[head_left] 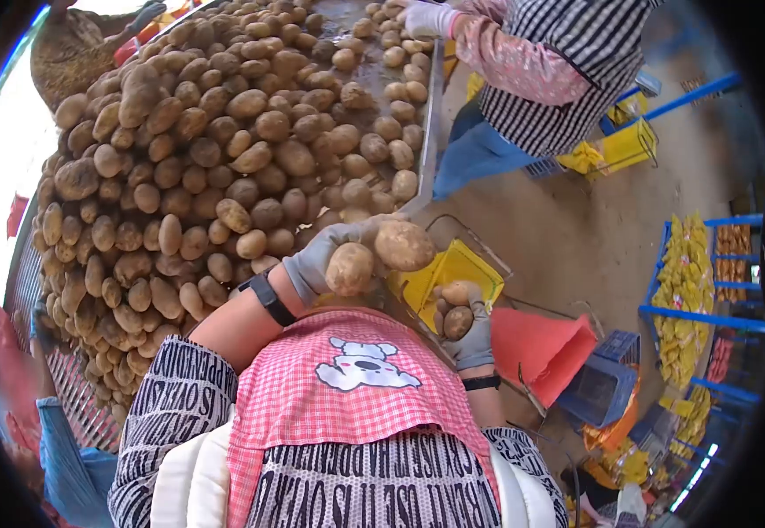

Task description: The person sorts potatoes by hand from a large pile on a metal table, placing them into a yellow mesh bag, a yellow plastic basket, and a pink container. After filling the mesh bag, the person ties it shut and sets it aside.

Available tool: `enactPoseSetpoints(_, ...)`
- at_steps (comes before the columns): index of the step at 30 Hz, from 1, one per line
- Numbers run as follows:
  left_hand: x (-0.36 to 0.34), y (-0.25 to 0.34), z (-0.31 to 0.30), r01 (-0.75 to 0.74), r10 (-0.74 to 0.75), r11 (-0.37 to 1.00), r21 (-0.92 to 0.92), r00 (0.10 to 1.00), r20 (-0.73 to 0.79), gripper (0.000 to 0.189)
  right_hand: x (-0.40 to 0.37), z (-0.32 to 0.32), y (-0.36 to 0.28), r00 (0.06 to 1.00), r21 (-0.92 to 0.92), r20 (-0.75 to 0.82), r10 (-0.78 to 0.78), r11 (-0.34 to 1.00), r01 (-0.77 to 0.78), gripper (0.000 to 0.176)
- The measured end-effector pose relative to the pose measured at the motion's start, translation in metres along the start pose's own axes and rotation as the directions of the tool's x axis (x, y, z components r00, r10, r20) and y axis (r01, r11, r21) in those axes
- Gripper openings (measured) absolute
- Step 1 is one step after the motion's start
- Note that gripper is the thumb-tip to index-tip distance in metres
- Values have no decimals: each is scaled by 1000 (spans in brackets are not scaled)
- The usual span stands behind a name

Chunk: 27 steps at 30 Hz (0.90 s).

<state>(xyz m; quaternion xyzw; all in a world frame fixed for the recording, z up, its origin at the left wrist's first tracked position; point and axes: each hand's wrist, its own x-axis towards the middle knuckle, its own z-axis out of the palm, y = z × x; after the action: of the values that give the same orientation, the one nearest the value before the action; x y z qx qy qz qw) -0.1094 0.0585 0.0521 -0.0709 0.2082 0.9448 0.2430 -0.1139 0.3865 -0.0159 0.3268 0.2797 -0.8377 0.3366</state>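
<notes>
**Fig. 1.** The heap of potatoes (pixel 224 158) is covering almost the whole tabletop (pixel 429 132) and is reaching right up to its metal rim. By my judgement the picking is standing at an early stage: the great bulk is lying on the pile, and only 4 or 5 tubers are off it, all of them in my hands.

A co-worker's gloved hand (pixel 426 18) is resting on the far end of the same heap. To the right, well apart from the tabletop, blue racks (pixel 708 312) are carrying yellow bags (pixel 686 282); what is filling the bags I cannot tell.

Below the rim, a wire basket with a yellow lining (pixel 453 268) is sitting just beside my hands. The part of its inside that is showing is looking bare, though my hands are hiding the rest. An orange sheet (pixel 536 343) and a blue crate (pixel 603 383) are lying near it on the floor; the crate's inside is showing too dark to read.

My left hand (pixel 321 260), gloved in grey, is gripping 2 large potatoes (pixel 404 245) at the near edge of the tabletop, its fingers (pixel 356 231) curling round them. My right hand (pixel 475 339), gloved likewise, is holding 2 or 3 small potatoes (pixel 457 321) beside the basket, its fingers closing about them.
</notes>
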Motion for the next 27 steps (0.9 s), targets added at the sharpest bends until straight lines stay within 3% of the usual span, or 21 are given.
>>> enactPoseSetpoints(2,43,-33,24,154,-154,988,32,988,26,58,-11,-28,2,990,6,-127,-62,998,63,43)
enactPoseSetpoints(3,57,-47,35,267,-265,955,132,964,-35,54,-13,-38,6,974,33,-180,-137,989,145,42)
enactPoseSetpoints(4,66,-60,42,278,-275,951,133,961,-36,54,-12,-46,9,953,51,-228,-197,975,214,40)
enactPoseSetpoints(5,73,-69,46,300,-274,818,490,954,-125,56,-10,-55,8,941,90,-284,-185,972,218,42)
enactPoseSetpoints(6,75,-71,46,309,-219,559,769,950,-222,59,-9,-62,5,952,82,-259,-164,978,191,42)
enactPoseSetpoints(7,74,-68,45,179,-111,400,899,983,-146,59,-9,-66,5,942,68,-285,-176,977,203,45)
enactPoseSetpoints(8,67,-63,43,66,-26,207,976,998,-62,60,-9,-63,8,932,50,-314,-184,977,209,47)
enactPoseSetpoints(9,57,-57,41,-45,88,181,982,996,30,49,-5,-60,10,946,34,-289,-149,986,166,47)
enactPoseSetpoints(10,45,-42,37,-27,123,174,984,992,6,49,-3,-54,10,874,-37,-447,-189,980,193,49)
enactPoseSetpoints(11,30,-21,31,-106,304,-110,988,943,135,47,1,-49,10,771,-113,-589,-243,969,219,51)
enactPoseSetpoints(12,16,0,24,-125,419,-397,909,856,301,46,6,-45,10,785,-120,-573,-237,971,205,51)
enactPoseSetpoints(14,-15,49,11,170,677,-531,830,674,296,50,17,-33,11,888,-164,-387,-247,967,197,61)
enactPoseSetpoints(16,-57,101,10,475,779,-574,667,567,266,52,34,-12,16,925,-208,-309,-222,965,162,56)
enactPoseSetpoints(18,-84,147,-15,569,705,-677,466,683,190,55,46,11,18,949,-257,-242,-201,957,137,51)
enactPoseSetpoints(19,-92,163,-24,579,716,-667,469,673,187,55,50,22,20,970,-277,-174,-169,954,116,47)
enactPoseSetpoints(21,-101,185,-36,577,590,-774,261,807,-33,55,56,46,27,984,-323,-94,-151,940,113,40)
enactPoseSetpoints(22,-100,187,-30,581,595,-771,263,803,-28,55,56,57,30,984,-329,-89,-154,937,118,40)
enactPoseSetpoints(24,-91,192,-13,582,537,-809,83,789,-298,56,51,75,36,991,-314,-45,-129,943,108,38)
enactPoseSetpoints(27,-88,193,-4,559,528,-828,44,803,-275,48,45,80,43,994,-278,-12,-107,955,100,37)
